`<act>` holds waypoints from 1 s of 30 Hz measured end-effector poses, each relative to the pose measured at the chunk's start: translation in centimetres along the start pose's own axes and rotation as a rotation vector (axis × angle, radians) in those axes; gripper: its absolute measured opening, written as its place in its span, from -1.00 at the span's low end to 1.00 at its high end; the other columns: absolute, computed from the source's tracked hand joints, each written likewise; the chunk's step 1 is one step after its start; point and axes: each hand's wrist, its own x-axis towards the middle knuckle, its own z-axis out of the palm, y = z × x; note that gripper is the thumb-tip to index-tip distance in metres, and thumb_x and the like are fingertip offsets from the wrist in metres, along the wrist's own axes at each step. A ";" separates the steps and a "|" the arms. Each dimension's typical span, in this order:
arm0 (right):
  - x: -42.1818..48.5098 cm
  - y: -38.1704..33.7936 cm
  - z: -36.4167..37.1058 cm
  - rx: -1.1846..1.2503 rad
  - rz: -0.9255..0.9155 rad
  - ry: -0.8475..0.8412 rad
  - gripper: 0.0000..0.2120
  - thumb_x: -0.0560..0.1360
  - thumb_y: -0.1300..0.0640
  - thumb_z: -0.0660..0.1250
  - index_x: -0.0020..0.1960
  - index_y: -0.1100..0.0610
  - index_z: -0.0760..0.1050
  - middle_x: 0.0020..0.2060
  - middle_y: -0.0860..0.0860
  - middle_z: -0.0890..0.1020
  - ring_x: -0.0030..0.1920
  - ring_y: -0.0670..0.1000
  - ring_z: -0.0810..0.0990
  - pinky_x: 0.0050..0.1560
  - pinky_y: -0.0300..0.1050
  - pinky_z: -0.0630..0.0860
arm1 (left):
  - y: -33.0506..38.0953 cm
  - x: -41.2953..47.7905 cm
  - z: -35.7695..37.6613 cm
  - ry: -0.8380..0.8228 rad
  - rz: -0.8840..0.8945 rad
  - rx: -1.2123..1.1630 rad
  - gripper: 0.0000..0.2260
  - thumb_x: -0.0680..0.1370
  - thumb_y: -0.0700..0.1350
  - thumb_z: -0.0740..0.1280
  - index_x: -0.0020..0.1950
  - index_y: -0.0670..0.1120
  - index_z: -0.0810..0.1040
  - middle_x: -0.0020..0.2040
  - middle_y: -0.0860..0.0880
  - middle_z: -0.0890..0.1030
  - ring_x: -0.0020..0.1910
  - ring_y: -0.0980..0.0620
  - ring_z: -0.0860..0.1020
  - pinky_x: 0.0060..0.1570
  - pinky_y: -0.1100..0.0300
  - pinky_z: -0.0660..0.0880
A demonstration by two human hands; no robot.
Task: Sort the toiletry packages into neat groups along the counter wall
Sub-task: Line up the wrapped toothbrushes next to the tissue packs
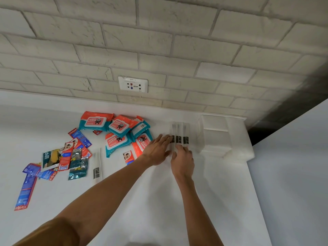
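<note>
**Both arms extended forward, palms down.** The left forearm [110, 183] runs diagonally from the lower left, with a brown sleeve [53, 233] over the upper arm. The left hand [157, 150] lies flat, its fingers [166, 139] straight and close together, and its thumb [167, 153] is spread to the side. The right forearm [198, 206] rises steeply from the bottom edge. The right hand [182, 161] sits just beside the left thumb, its own fingers slightly bent at the knuckles with the tips lowered. Neither hand is curled round anything.

A white wall socket [133, 84], with a white box [221, 137] lower right.
</note>
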 end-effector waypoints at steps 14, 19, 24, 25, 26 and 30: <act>-0.3 5.9 3.2 -0.086 -0.153 -0.137 -0.45 0.75 0.03 0.12 0.71 0.00 0.13 0.69 0.04 0.19 0.71 0.12 0.04 0.67 0.17 0.18 | -0.4 0.3 1.3 -0.078 0.055 0.157 -0.32 0.68 0.31 0.05 0.69 0.12 -0.19 0.69 0.07 -0.21 0.64 -0.06 -0.29 0.63 -0.20 -0.15; -0.2 5.2 2.2 -0.082 -0.151 -0.152 -0.46 0.75 0.04 0.16 0.71 0.01 0.15 0.69 0.04 0.20 0.70 0.17 0.04 0.67 0.21 0.16 | -0.5 0.4 0.9 -0.082 0.058 0.155 -0.31 0.68 0.30 0.08 0.69 0.12 -0.18 0.69 0.07 -0.21 0.64 -0.06 -0.29 0.63 -0.21 -0.16; -1.3 3.0 1.5 -0.058 -0.131 -0.047 -0.50 0.72 0.04 0.27 0.64 0.08 0.33 0.62 0.08 0.36 0.67 0.17 0.19 0.62 0.19 0.30 | -0.3 -1.1 -0.3 0.036 0.054 0.062 -0.31 0.69 0.27 0.10 0.70 0.07 -0.14 0.70 0.05 -0.13 0.65 -0.01 -0.24 0.63 -0.09 -0.16; -1.8 2.3 1.4 -0.038 -0.131 -0.018 -0.52 0.71 0.05 0.30 0.61 0.10 0.38 0.60 0.08 0.40 0.66 0.17 0.24 0.59 0.17 0.35 | -0.3 -1.9 -0.8 0.074 0.043 0.026 -0.32 0.70 0.23 0.13 0.70 0.06 -0.10 0.70 0.04 -0.09 0.66 0.00 -0.20 0.62 -0.06 -0.14; -2.4 1.6 1.3 -0.014 -0.130 0.010 -0.55 0.70 0.06 0.32 0.57 0.11 0.43 0.56 0.09 0.45 0.64 0.17 0.28 0.56 0.16 0.40 | -0.4 -2.9 -1.3 0.116 0.022 -0.018 -0.35 0.70 0.19 0.17 0.70 0.06 -0.05 0.70 0.04 -0.03 0.67 -0.01 -0.14 0.61 -0.05 -0.10; -5.0 -2.0 0.9 0.105 -0.111 0.053 -0.63 0.68 0.07 0.36 0.46 0.07 0.50 0.43 0.07 0.59 0.49 0.11 0.51 0.38 0.07 0.59 | -1.9 -7.9 -3.7 0.254 -0.145 -0.193 -0.46 0.66 -0.02 0.35 0.62 0.08 0.25 0.63 0.01 0.26 0.60 -0.10 0.25 0.41 -0.14 0.47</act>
